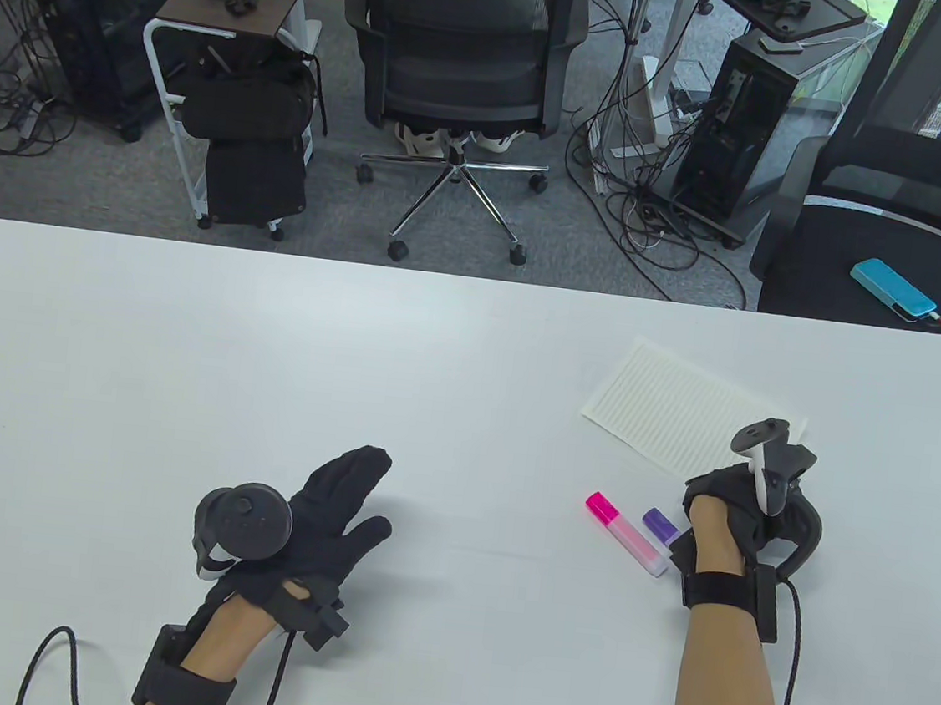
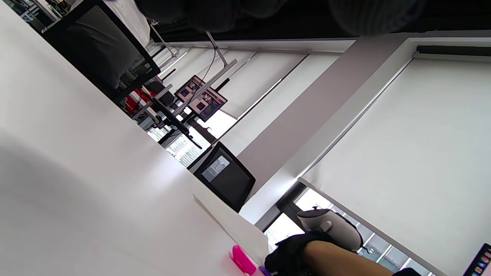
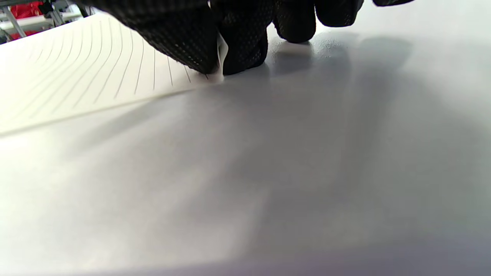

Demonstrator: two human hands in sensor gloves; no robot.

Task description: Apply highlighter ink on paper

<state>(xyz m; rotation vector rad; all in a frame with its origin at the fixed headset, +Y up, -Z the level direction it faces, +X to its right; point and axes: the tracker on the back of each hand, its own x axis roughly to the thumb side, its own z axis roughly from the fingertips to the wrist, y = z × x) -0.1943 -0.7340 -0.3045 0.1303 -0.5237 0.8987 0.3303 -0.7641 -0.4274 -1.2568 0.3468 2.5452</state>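
Note:
A lined sheet of paper (image 1: pixel 679 408) lies on the white table (image 1: pixel 267 365) at the right. My right hand (image 1: pixel 746 491) sits over its near corner, and in the right wrist view its fingertips (image 3: pixel 230 50) pinch that corner of the paper (image 3: pixel 76 76). A pink-capped highlighter (image 1: pixel 624 532) and a purple-capped one (image 1: pixel 661 526) lie just left of my right wrist. The pink cap (image 2: pixel 241 260) also shows low in the left wrist view. My left hand (image 1: pixel 342 499) rests flat on the table at the lower left, fingers straight, holding nothing.
Beyond the table's far edge stand an office chair (image 1: pixel 459 57), a rolling cart (image 1: pixel 229 92) and computer towers with cables. A second black chair (image 1: pixel 892 254) with a blue device on it stands at the far right.

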